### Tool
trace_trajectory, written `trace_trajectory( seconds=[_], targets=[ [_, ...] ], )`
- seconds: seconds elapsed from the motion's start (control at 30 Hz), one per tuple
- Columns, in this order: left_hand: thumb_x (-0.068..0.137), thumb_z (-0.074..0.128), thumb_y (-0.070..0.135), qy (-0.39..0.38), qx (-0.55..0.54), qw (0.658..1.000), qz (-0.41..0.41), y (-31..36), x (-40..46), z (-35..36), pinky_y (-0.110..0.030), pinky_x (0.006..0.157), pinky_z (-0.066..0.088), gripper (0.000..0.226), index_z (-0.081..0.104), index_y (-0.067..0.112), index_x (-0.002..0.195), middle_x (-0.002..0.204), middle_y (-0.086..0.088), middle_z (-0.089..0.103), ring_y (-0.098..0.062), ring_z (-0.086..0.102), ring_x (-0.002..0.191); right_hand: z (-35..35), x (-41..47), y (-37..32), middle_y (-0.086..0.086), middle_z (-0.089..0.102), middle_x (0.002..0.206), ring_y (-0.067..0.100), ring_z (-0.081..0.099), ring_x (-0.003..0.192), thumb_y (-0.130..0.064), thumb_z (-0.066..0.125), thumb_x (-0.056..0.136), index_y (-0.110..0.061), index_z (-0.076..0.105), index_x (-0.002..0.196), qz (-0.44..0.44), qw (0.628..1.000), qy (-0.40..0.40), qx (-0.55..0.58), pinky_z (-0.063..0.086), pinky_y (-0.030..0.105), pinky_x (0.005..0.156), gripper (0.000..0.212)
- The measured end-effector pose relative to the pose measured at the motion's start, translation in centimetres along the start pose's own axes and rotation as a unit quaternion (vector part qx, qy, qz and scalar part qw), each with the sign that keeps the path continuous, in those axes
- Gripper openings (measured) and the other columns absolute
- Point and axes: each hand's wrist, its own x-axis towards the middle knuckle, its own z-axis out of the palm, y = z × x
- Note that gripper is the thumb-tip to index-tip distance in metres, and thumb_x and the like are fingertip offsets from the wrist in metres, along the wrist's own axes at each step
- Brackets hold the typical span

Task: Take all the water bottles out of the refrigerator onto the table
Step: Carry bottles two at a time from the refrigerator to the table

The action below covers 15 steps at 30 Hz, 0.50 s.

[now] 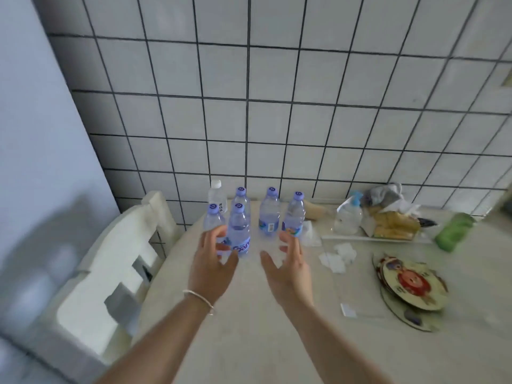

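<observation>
Six water bottles (238, 228) stand upright in a cluster on the table (249, 328) near the tiled wall (277, 106). The left hand (212, 261) is spread, fingers beside the two nearest bottles. The right hand (288, 270) is spread and holds nothing, just before the rightmost bottle (294, 214).

Even, soft daylight-like light, moderately bright, slight cool blue cast; source not seen. Shadows weak, faint under the hands on the surface (249, 342). No hard glare. Strong wide-angle bend: tiled wall (277, 106) grid lines fan and curve toward the edges. Left side heavily smeared, probably motion blur; chair (110, 273) soft. Right plates (412, 286) and clutter slightly blurred. Centre bottles sharpest.
</observation>
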Motion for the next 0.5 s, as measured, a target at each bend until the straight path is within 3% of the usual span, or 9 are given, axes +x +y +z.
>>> trace_trajectory(
  seconds=[0.1,0.17,0.23,0.3,0.4,0.5],
  targets=[
    [0.073,0.056,0.037,-0.003,-0.017,1.000,0.026,4.2,-5.4,-1.4,-0.014,0.067,0.049,0.048,0.053,0.017,0.116,0.107,0.005,0.052,0.005,0.057,0.088,-3.5,-4.9,-1.0,-0.006,0.050,0.129,0.011,0.050,0.112,-0.029,0.063,0.083,-0.023,0.044,0.127,-0.012,1.000,0.011,0.025,0.042,0.028,0.093,0.048],
    [0.077,0.064,0.027,0.000,-0.028,1.000,0.010,6.3,-9.3,-2.2,-0.015,0.069,0.049,0.045,0.052,0.018,0.119,0.109,0.005,0.054,0.000,0.059,0.088,-5.6,-8.4,-1.3,-0.006,0.049,0.129,0.009,0.049,0.112,-0.030,0.062,0.084,-0.023,0.042,0.129,-0.007,0.999,0.004,0.032,0.041,0.025,0.090,0.050],
    [0.079,0.068,0.015,-0.004,-0.030,0.999,-0.014,8.0,-12.9,-2.8,-0.026,0.073,0.053,0.047,0.051,0.018,0.123,0.111,0.003,0.054,-0.003,0.059,0.087,-7.5,-11.9,-1.3,-0.006,0.048,0.130,0.008,0.049,0.112,-0.031,0.062,0.084,-0.022,0.041,0.130,-0.007,0.999,-0.002,0.032,0.039,0.024,0.089,0.051],
    [0.079,0.069,0.015,-0.011,-0.034,0.999,-0.030,9.3,-16.1,-3.3,-0.033,0.076,0.054,0.048,0.050,0.016,0.123,0.112,-0.002,0.055,-0.011,0.061,0.086,-9.0,-15.0,-1.3,-0.005,0.047,0.130,0.008,0.049,0.111,-0.031,0.062,0.084,-0.021,0.041,0.130,-0.011,1.000,0.004,0.023,0.039,0.025,0.087,0.052],
    [0.077,0.068,0.025,-0.034,-0.029,0.999,-0.023,11.0,-20.2,-4.4,-0.031,0.078,0.052,0.050,0.050,0.014,0.122,0.112,-0.003,0.056,-0.008,0.062,0.085,-10.9,-19.6,-1.4,-0.004,0.047,0.131,0.006,0.048,0.107,-0.031,0.062,0.085,-0.020,0.041,0.130,0.004,1.000,0.013,0.019,0.037,0.024,0.084,0.051],
    [0.080,0.069,0.018,-0.062,-0.022,0.998,-0.012,12.8,-23.7,-6.0,-0.030,0.076,0.052,0.048,0.049,0.017,0.124,0.113,0.002,0.054,-0.004,0.060,0.088,-12.2,-24.2,-1.7,-0.003,0.046,0.131,0.006,0.046,0.106,-0.029,0.061,0.085,-0.021,0.042,0.128,0.015,0.999,0.027,0.027,0.037,0.025,0.083,0.047]
  ],
)
